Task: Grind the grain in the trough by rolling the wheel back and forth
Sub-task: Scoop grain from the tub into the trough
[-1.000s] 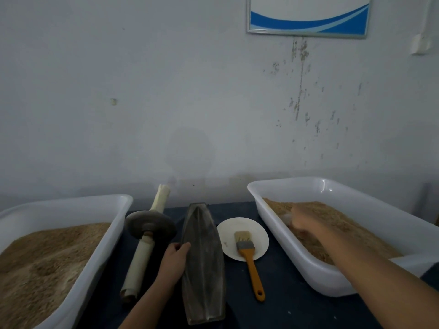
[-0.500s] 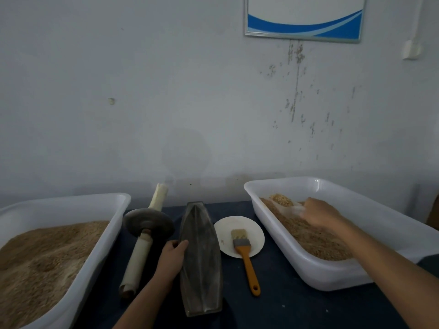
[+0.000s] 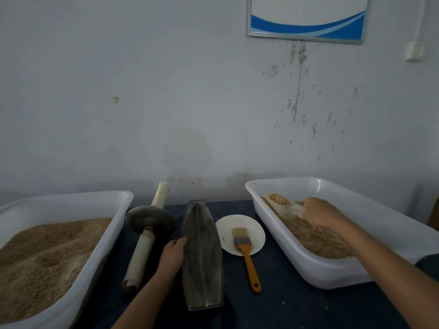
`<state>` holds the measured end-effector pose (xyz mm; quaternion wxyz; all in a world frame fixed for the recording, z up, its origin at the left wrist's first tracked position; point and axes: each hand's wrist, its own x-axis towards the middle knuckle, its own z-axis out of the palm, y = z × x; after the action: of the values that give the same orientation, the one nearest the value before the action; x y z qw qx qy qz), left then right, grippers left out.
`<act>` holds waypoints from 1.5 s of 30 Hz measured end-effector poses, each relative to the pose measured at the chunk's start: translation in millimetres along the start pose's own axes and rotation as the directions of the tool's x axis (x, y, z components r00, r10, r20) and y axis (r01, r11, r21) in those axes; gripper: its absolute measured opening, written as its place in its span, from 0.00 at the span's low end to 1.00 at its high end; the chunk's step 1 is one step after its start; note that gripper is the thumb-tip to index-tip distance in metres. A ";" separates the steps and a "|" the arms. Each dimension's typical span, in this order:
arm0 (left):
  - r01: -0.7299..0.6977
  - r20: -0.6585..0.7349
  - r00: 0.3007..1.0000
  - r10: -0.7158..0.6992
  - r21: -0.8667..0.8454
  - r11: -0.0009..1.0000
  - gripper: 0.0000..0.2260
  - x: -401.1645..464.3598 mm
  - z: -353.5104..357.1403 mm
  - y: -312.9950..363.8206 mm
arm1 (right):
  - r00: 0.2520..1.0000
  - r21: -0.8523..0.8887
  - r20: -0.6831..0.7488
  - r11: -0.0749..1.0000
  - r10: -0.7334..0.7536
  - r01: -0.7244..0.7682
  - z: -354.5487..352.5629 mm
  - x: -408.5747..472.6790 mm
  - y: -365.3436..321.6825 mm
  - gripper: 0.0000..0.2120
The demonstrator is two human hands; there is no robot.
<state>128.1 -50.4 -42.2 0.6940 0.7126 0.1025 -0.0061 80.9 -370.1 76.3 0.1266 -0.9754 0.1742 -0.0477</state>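
Over the right tub (image 3: pixel 332 269), the right hand (image 3: pixel 320 213) grips a loaded scoop (image 3: pixel 282 205); left hand (image 3: pixel 172 254) steadies the trough (image 3: pixel 202 252). Next, likely tip grain (image 3: pixel 275 198) in.

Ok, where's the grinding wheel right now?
The wheel lies on the table, left of centre in the head view, between the left tub and the trough, beside the left hand.
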 end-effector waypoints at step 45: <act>0.012 0.060 0.998 -0.006 -0.087 0.996 0.15 -15.3 -9.0 -0.4 | 0.872 -0.159 0.125 0.858 -0.473 0.488 5.7 -74.2 -104.3 0.10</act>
<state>111.8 -43.6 -40.0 0.7272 0.6806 0.0852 -0.0260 46.5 -248.1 94.6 0.0261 -0.9965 -0.0762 -0.0217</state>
